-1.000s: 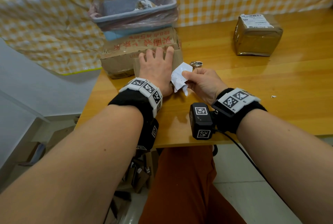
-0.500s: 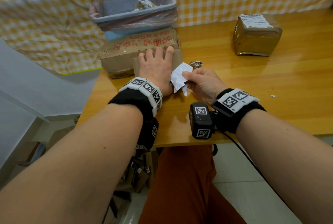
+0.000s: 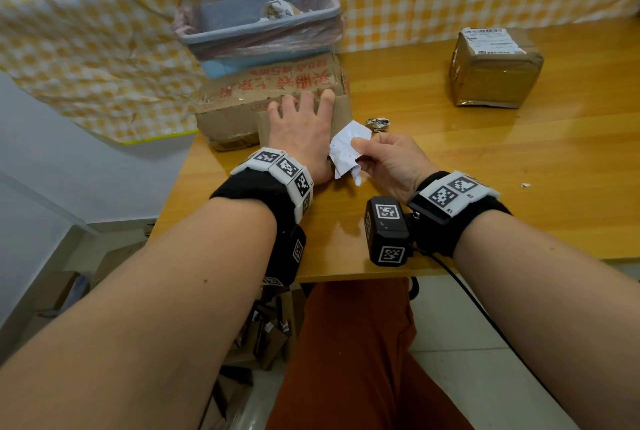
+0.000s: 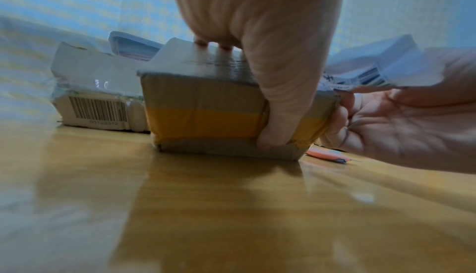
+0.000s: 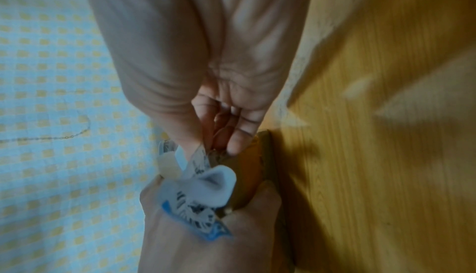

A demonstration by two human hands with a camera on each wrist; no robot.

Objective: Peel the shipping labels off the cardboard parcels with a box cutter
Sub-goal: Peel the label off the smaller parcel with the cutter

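Centrally, a crumpled white shipping label (image 3: 348, 147) is pinched between the thumb and fingers of the right hand (image 3: 388, 161), lifted off the right edge of a small cardboard parcel (image 4: 206, 114). Whether one end is stuck to the parcel cannot be told. The parcel is pressed down on the wooden table (image 3: 485, 187) by the left hand (image 3: 301, 131), whose fingers are spread flat over the top while the thumb is hooked down the near side. A pink box cutter (image 4: 328, 155) is seen lying on the table just beside the parcel. A larger flattened box (image 3: 242, 97) is set directly behind, with a lined grey bin (image 3: 256, 34) beyond it. Well apart to the right, another taped parcel (image 3: 495, 79) with its label on top is placed.
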